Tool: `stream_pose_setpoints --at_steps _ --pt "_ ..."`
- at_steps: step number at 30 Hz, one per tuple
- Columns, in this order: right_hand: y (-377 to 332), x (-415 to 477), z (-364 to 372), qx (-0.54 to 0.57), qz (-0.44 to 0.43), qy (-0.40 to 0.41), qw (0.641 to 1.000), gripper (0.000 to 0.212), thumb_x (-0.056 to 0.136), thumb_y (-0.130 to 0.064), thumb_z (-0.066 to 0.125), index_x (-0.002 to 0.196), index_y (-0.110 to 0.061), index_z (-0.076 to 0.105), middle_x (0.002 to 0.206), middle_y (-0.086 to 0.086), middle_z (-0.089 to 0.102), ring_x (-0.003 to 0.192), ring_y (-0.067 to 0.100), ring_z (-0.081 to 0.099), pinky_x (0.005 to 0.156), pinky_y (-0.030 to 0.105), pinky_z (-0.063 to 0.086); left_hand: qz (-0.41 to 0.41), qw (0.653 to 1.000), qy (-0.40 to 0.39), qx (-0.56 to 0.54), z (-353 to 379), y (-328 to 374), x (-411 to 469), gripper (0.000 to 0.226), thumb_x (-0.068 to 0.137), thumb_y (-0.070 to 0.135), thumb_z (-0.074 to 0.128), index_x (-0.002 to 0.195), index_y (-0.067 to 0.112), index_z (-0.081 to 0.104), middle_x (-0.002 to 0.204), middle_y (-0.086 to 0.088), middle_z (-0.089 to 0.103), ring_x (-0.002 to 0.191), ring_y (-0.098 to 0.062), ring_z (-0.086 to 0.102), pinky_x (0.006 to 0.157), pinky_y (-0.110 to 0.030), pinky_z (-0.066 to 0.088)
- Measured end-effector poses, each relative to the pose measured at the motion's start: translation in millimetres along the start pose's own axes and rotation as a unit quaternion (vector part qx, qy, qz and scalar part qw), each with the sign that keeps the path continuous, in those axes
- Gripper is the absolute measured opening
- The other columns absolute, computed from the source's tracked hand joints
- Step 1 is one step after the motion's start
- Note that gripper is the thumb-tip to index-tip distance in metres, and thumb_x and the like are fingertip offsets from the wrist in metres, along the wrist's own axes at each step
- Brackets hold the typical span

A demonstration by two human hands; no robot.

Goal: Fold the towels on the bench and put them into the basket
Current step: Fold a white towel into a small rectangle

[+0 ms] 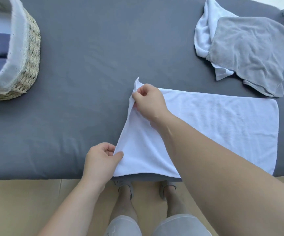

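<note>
At the counter's [86, 65] near edge, your left hand [102, 160] pinches the towel's [214, 125] near corner; your right hand [148, 101] pinches its lifted far corner.

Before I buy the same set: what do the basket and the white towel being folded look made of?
Basket: probably woven straw or seagrass, matte; braided rows, pale cloth liner. White towel: likely microfibre or terry, matte; fine nap, limp drape.

You have two hands in view, left hand [102, 160] and right hand [148, 101], one woven basket [30, 48], one grey bench [103, 48], and three loose towels: one flat white towel [214, 126], one crumpled white towel [204, 31], one grey towel [250, 53].
</note>
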State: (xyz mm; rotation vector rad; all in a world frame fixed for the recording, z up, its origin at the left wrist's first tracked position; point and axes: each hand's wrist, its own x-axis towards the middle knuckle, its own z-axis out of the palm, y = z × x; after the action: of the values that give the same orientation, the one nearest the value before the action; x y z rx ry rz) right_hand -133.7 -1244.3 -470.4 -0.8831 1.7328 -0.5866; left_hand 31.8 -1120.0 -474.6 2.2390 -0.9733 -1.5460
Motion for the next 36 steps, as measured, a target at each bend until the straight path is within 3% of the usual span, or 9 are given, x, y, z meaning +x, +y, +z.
stream_pose_setpoints --at_steps 4,9,12,15,21,26,30,33,36 --pt "12.0 8.4 20.1 -0.018 0.005 -0.002 1.0 0.014 0.094 -0.028 0.059 0.081 -0.022 0.06 0.09 0.003 0.072 0.089 0.024 0.072 0.081 0.043 0.059 0.004 0.995 0.05 0.083 -8.1 -15.0 2.6 0.013 0.078 0.021 0.076 0.069 0.02 0.067 0.057 0.003 0.063 0.056 -0.016 0.057 0.053 -0.026 0.044" --pt "9.3 9.8 18.6 -0.024 -0.012 -0.004 1.0 0.013 0.093 -0.025 0.062 0.081 -0.02 0.062 0.084 0.0 0.071 0.084 0.023 0.069 0.069 0.031 0.052 0.048 0.99 0.074 0.114 -5.9 -14.1 -4.0 0.017 0.081 0.021 0.074 0.068 0.021 0.063 0.06 0.0 0.061 0.055 -0.016 0.054 0.052 -0.028 0.044" --pt "1.1 3.4 10.8 0.022 -0.019 -0.022 0.999 0.015 0.091 -0.021 0.059 0.076 -0.019 0.058 0.073 -0.004 0.059 0.068 0.019 0.055 0.065 0.033 0.048 0.089 0.993 0.024 0.07 -3.4 -1.7 -18.8 0.017 0.08 0.015 0.076 0.072 0.022 0.064 0.066 0.0 0.063 0.053 -0.011 0.052 0.054 -0.024 0.047" --pt "-1.4 -6.5 -10.8 0.076 -0.021 -0.019 0.997 0.019 0.087 -0.025 0.052 0.073 -0.012 0.048 0.072 -0.002 0.045 0.07 0.018 0.043 0.064 0.038 0.041 0.148 0.986 -0.049 0.052 6.4 16.5 -40.3 0.021 0.077 0.008 0.079 0.071 0.021 0.064 0.063 -0.003 0.06 0.05 -0.007 0.047 0.052 -0.016 0.044" --pt "26.0 -20.9 -92.7 0.101 -0.025 0.019 0.994 0.018 0.092 -0.022 0.045 0.081 -0.009 0.04 0.079 0.001 0.035 0.073 0.02 0.03 0.064 0.039 0.029 0.223 0.952 -0.18 0.106 74.1 51.2 -73.7 0.025 0.079 0.016 0.077 0.08 0.032 0.059 0.056 0.004 0.06 0.05 -0.006 0.05 0.057 -0.018 0.045" --pt "62.9 -21.8 -165.7 0.111 -0.012 0.058 0.992 0.016 0.092 -0.016 0.044 0.077 -0.019 0.039 0.072 -0.005 0.029 0.067 0.017 0.024 0.055 0.032 0.021 0.217 0.942 -0.217 0.137 153.3 69.9 -87.9 0.022 0.082 0.022 0.07 0.087 0.038 0.056 0.066 0.005 0.063 0.06 -0.005 0.057 0.065 -0.028 0.054" --pt "84.0 -24.4 -217.0 0.122 -0.006 0.081 0.989 0.026 0.089 -0.014 0.043 0.069 -0.026 0.031 0.071 -0.005 0.027 0.067 0.018 0.022 0.056 0.033 0.019 0.212 0.94 -0.224 0.143 204.7 80.4 -100.5 0.02 0.084 0.024 0.067 0.095 0.037 0.057 0.066 0.007 0.062 0.064 -0.005 0.058 0.064 -0.026 0.053" --pt "98.0 -25.0 -249.6 0.135 -0.019 0.081 0.987 0.024 0.089 -0.013 0.042 0.07 -0.022 0.031 0.075 0.002 0.026 0.072 0.026 0.019 0.056 0.035 0.017 0.225 0.936 -0.23 0.141 234.9 86.2 -113.2 0.02 0.084 0.024 0.066 0.098 0.036 0.058 0.063 0.009 0.06 0.063 -0.004 0.058 0.062 -0.022 0.051" --pt "115.0 -20.4 -274.9 0.123 -0.013 0.09 0.988 0.013 0.091 -0.015 0.045 0.079 -0.011 0.042 0.079 0.007 0.032 0.071 0.027 0.022 0.057 0.034 0.023 0.241 0.929 -0.227 0.165 262.2 89.8 -121.3 0.021 0.086 0.023 0.064 0.103 0.034 0.057 0.064 0.009 0.059 0.066 -0.006 0.057 0.063 -0.024 0.051"
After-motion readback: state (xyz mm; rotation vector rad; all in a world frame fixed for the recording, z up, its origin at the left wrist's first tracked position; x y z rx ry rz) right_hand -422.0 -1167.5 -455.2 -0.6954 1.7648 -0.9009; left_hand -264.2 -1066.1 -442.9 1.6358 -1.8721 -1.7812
